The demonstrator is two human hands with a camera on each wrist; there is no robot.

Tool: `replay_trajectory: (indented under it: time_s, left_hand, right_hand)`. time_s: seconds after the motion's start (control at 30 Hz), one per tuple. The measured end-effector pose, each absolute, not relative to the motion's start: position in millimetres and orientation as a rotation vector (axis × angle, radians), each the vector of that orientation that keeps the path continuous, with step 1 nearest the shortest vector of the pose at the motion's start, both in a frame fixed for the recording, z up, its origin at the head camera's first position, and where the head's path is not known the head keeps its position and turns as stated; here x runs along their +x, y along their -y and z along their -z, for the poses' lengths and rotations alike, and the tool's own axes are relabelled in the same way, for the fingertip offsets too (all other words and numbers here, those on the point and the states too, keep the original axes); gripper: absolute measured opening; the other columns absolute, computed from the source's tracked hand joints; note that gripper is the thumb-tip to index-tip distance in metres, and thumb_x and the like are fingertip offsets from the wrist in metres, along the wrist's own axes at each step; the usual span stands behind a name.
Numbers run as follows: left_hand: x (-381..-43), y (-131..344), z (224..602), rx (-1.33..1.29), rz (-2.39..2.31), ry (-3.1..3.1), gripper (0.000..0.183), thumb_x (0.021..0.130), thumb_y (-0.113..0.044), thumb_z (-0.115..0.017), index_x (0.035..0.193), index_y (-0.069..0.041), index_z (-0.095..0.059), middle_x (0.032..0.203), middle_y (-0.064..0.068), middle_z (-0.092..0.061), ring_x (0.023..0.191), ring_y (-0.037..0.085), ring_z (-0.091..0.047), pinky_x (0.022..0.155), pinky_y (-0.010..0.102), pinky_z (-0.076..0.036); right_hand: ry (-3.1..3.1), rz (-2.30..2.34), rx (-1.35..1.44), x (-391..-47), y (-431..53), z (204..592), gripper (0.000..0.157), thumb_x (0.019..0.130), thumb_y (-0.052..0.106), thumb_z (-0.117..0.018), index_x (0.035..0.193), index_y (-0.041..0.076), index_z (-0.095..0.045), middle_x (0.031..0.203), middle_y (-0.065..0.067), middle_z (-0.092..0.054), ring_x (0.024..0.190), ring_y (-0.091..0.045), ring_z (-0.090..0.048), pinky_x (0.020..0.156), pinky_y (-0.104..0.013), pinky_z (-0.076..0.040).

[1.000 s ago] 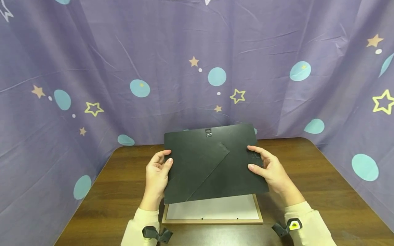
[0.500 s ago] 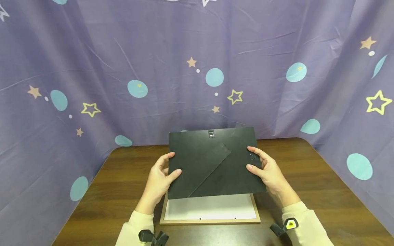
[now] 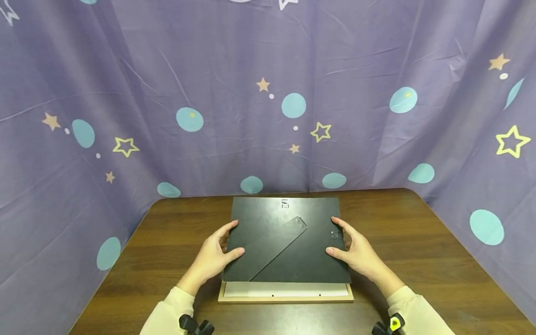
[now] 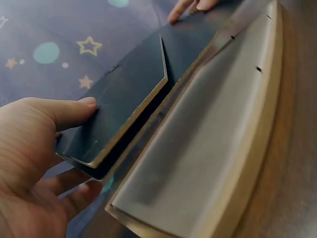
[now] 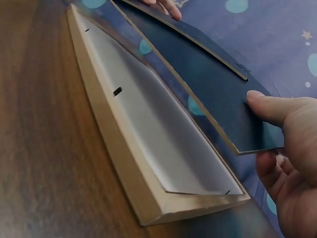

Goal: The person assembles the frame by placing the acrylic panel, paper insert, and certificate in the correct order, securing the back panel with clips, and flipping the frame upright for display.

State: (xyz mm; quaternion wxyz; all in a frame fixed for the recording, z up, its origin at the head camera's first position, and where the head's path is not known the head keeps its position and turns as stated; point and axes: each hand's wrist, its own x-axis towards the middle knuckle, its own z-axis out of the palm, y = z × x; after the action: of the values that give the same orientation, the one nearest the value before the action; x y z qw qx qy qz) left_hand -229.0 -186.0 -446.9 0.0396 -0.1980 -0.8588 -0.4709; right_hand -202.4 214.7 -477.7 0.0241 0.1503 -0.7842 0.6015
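Both hands hold a black picture frame backing board by its short sides, above a light wooden picture frame. The left hand pinches the left edge, thumb on top and fingers underneath, as the left wrist view shows. On the opposite edge the right hand grips the same way. The board carries a diagonal easel flap and small metal hangers. In the right wrist view a gap shows between the board and the frame, whose white inner sheet has small dark tabs along its edge. The board hides most of the frame.
A brown wooden table lies under the frame. Behind and to the sides hangs a purple curtain with stars and blue dots, close to the table's back edge.
The backing board has come down and tilted flatter over the frame, covering more of its white sheet. Both hands have moved down with it, still gripping its sides.
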Motion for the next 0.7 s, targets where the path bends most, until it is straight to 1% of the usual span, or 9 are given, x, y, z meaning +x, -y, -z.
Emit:
replay_trajectory:
  time_s: [0.07, 0.17, 0.23, 0.27, 0.37, 0.43, 0.5, 0.6, 0.7]
  left_hand:
    - [-228.1, 188.8, 450.8, -0.61, 1.406, 2.651, 0.073, 0.08, -0.029, -0.079, 0.144, -0.023, -0.044, 0.142, 0.009, -0.048, 0.114, 0.028, -0.057, 0.087, 0.043, -0.051]
    - [-226.6, 191.4, 456.3, -0.601, 1.384, 2.677, 0.073, 0.08, -0.03, -0.08, 0.143, -0.025, -0.045, 0.144, 0.006, -0.046, 0.114, 0.031, -0.057, 0.089, 0.049, -0.049]
    - [-225.8, 192.4, 460.8, -0.592, 1.372, 2.688, 0.073, 0.079, -0.029, -0.08, 0.143, -0.026, -0.045, 0.144, 0.005, -0.047, 0.116, 0.031, -0.057, 0.09, 0.05, -0.049]
    - [-225.7, 192.8, 463.1, -0.592, 1.363, 2.692, 0.073, 0.079, -0.029, -0.08, 0.143, -0.026, -0.045, 0.143, 0.005, -0.048, 0.115, 0.031, -0.057, 0.091, 0.05, -0.049]
    - [-225.4, 194.1, 469.4, -0.594, 1.336, 2.689, 0.073, 0.078, -0.028, -0.081, 0.143, -0.025, -0.046, 0.141, 0.007, -0.049, 0.115, 0.031, -0.058, 0.092, 0.049, -0.048]
    - [-225.5, 194.7, 473.2, -0.596, 1.323, 2.686, 0.073, 0.078, -0.027, -0.081, 0.142, -0.023, -0.046, 0.14, 0.009, -0.05, 0.115, 0.033, -0.058, 0.093, 0.05, -0.048]
    - [-224.6, 195.3, 475.4, -0.594, 1.312, 2.687, 0.073, 0.078, -0.026, -0.081, 0.142, -0.021, -0.047, 0.14, 0.011, -0.05, 0.116, 0.035, -0.057, 0.094, 0.05, -0.047]
    - [-224.2, 195.1, 477.7, -0.584, 1.301, 2.701, 0.073, 0.078, -0.025, -0.081, 0.142, -0.021, -0.047, 0.142, 0.013, -0.048, 0.12, 0.037, -0.054, 0.096, 0.051, -0.045]
    - [-224.1, 194.7, 479.1, -0.571, 1.297, 2.714, 0.073, 0.078, -0.024, -0.082, 0.142, -0.022, -0.047, 0.143, 0.012, -0.047, 0.123, 0.036, -0.051, 0.098, 0.05, -0.044]
  right_hand:
    - [2.451, -1.786, 0.476, -201.8, -213.9, 479.6, 0.086, 0.079, 0.019, -0.08, 0.15, 0.02, -0.032, 0.14, -0.02, -0.045, 0.094, -0.025, -0.067, 0.063, -0.035, -0.058]
    - [2.487, -1.68, 0.511, -201.8, -213.2, 482.5, 0.085, 0.08, 0.02, -0.079, 0.15, 0.018, -0.031, 0.143, -0.021, -0.043, 0.107, -0.029, -0.063, 0.068, -0.03, -0.057]
    - [2.526, -1.591, 0.515, -198.2, -210.4, 479.2, 0.084, 0.081, 0.017, -0.079, 0.15, 0.014, -0.031, 0.143, -0.024, -0.042, 0.111, -0.035, -0.06, 0.072, -0.032, -0.056]
    - [2.545, -1.538, 0.511, -195.5, -208.3, 476.1, 0.083, 0.081, 0.016, -0.078, 0.15, 0.012, -0.032, 0.143, -0.025, -0.041, 0.112, -0.038, -0.059, 0.076, -0.035, -0.056]
    - [2.587, -1.421, 0.497, -194.5, -207.8, 479.4, 0.083, 0.081, 0.025, -0.078, 0.15, 0.013, -0.033, 0.146, -0.024, -0.038, 0.117, -0.043, -0.053, 0.087, -0.046, -0.052]
    - [2.604, -1.367, 0.49, -195.3, -208.3, 483.3, 0.084, 0.08, 0.032, -0.079, 0.149, 0.015, -0.034, 0.148, -0.023, -0.037, 0.119, -0.044, -0.052, 0.09, -0.05, -0.049]
    - [2.606, -1.35, 0.49, -200.3, -210.9, 494.5, 0.087, 0.078, 0.039, -0.079, 0.15, 0.021, -0.034, 0.149, -0.02, -0.036, 0.121, -0.042, -0.05, 0.093, -0.051, -0.047]
    - [2.611, -1.298, 0.504, -200.7, -210.9, 498.6, 0.089, 0.077, 0.039, -0.08, 0.15, 0.018, -0.033, 0.147, -0.022, -0.037, 0.124, -0.042, -0.047, 0.094, -0.05, -0.046]
    - [2.607, -1.271, 0.518, -200.6, -211.2, 501.3, 0.091, 0.076, 0.039, -0.08, 0.15, 0.017, -0.033, 0.145, -0.023, -0.038, 0.128, -0.042, -0.043, 0.096, -0.049, -0.044]
